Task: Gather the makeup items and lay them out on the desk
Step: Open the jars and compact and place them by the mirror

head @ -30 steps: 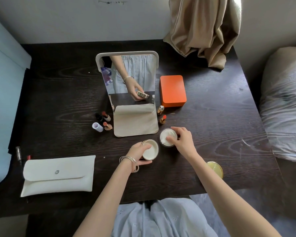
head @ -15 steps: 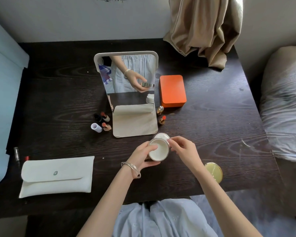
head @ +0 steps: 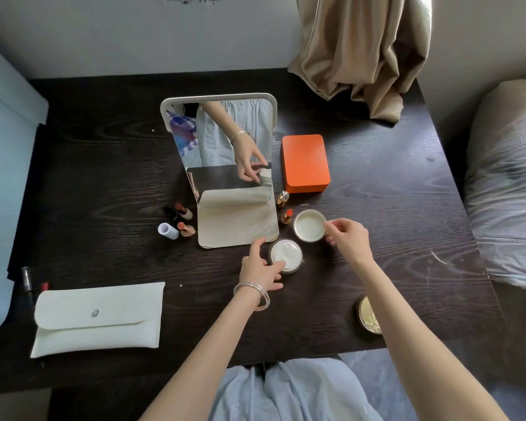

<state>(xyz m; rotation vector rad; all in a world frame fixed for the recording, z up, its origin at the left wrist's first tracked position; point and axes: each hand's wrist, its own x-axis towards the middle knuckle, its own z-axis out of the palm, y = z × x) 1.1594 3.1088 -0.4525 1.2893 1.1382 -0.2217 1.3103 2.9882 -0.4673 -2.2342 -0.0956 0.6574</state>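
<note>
From my remote view over the dark wood-grain desk [head: 104,183], I judge the laying-out to be well along. A white-framed standing mirror [head: 219,147] sits at centre on its beige stand. To its left stand two uncapped lipsticks in gold tubes [head: 185,220] and a small white cylindrical cap [head: 167,231]; to its right, two more gold lipsticks [head: 285,208] and a closed orange rectangular box [head: 305,163], whose contents I cannot see.

In front of the mirror lie two round silver-rimmed pieces. The left hand [head: 260,268], wearing silver bangles, grasps the round jar of white cream [head: 286,256] by its side, the jar resting on the desk. The right hand [head: 348,238] pinches the rim of the round lid with a pale inner face [head: 309,225], held just beside the jar, near the right-hand lipsticks; I cannot tell whether it touches the desk.

A round gold compact [head: 368,314] lies near the front edge, partly behind the right forearm. A flat white snap-flap pouch [head: 97,319] lies closed at front left; I cannot tell whether anything is left inside. Two small tubes, one dark and one red [head: 34,284], lie at the far left edge, apparently not yet arranged.
</note>
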